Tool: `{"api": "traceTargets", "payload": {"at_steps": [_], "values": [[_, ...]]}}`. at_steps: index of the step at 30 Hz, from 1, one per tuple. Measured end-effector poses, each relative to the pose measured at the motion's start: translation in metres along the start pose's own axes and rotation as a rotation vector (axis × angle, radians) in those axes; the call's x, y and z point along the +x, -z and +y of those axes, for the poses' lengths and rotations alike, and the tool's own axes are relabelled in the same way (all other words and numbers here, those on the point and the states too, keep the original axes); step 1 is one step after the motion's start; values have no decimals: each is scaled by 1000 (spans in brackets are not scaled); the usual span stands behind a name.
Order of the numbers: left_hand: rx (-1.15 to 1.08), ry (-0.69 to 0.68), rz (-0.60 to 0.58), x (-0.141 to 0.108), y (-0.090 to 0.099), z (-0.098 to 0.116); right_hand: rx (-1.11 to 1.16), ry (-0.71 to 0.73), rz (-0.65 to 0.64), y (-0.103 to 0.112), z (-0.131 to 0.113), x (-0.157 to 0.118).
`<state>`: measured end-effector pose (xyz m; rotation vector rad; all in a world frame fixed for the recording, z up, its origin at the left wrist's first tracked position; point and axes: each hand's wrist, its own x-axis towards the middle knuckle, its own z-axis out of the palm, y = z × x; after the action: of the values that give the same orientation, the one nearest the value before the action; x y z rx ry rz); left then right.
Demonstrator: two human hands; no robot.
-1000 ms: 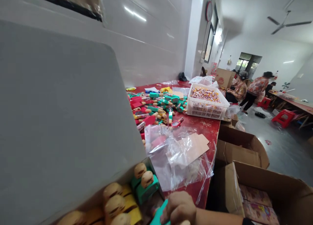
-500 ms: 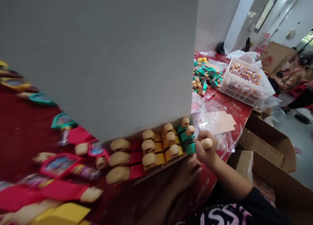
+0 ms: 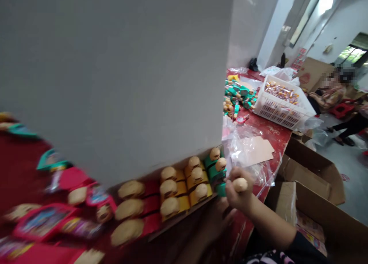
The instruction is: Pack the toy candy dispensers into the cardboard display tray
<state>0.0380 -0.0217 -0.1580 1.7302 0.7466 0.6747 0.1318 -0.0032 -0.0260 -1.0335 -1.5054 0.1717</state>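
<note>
My right hand (image 3: 240,191) is closed around a toy whose round beige head (image 3: 240,184) pokes out of the fist; its body is hidden in my fingers. The fist is at the right end of a long cardboard box (image 3: 172,227), beside a green toy body (image 3: 220,189). Standing in rows in the box are beige-headed toys with red (image 3: 151,202), yellow (image 3: 181,188) and green (image 3: 211,172) bodies. Low against the box's right end, my left hand (image 3: 214,222) is dark and blurred, so its grip is unclear.
A grey pillar (image 3: 129,72) rises behind the box. Loose toys (image 3: 43,222) lie on the red table at left. Plastic bags (image 3: 238,141), a flat cardboard piece (image 3: 258,151) and a white basket (image 3: 278,114) are at right. Open cartons (image 3: 313,172) stand beside the table; a person (image 3: 330,91) sits beyond.
The view has shifted, so the box and loose toys appear lower and farther left. My right hand still grips the toy at the box's right end, with my left hand below it.
</note>
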Motion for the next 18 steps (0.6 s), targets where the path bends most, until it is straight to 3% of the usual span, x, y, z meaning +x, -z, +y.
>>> {"api": "traceTargets", "payload": {"at_steps": [4, 9, 13, 18], "values": [[54, 70, 27, -1, -1, -6, -121, 57, 59, -17, 1, 18], [82, -37, 6, 2, 2, -2, -207, 69, 153, -17, 11, 25], [119, -121, 4, 3, 4, 2, -209, 89, 107, -16, 22, 25], [235, -167, 65, 3, 3, -10, -296, 268, -44, -25, 32, 16]]}}
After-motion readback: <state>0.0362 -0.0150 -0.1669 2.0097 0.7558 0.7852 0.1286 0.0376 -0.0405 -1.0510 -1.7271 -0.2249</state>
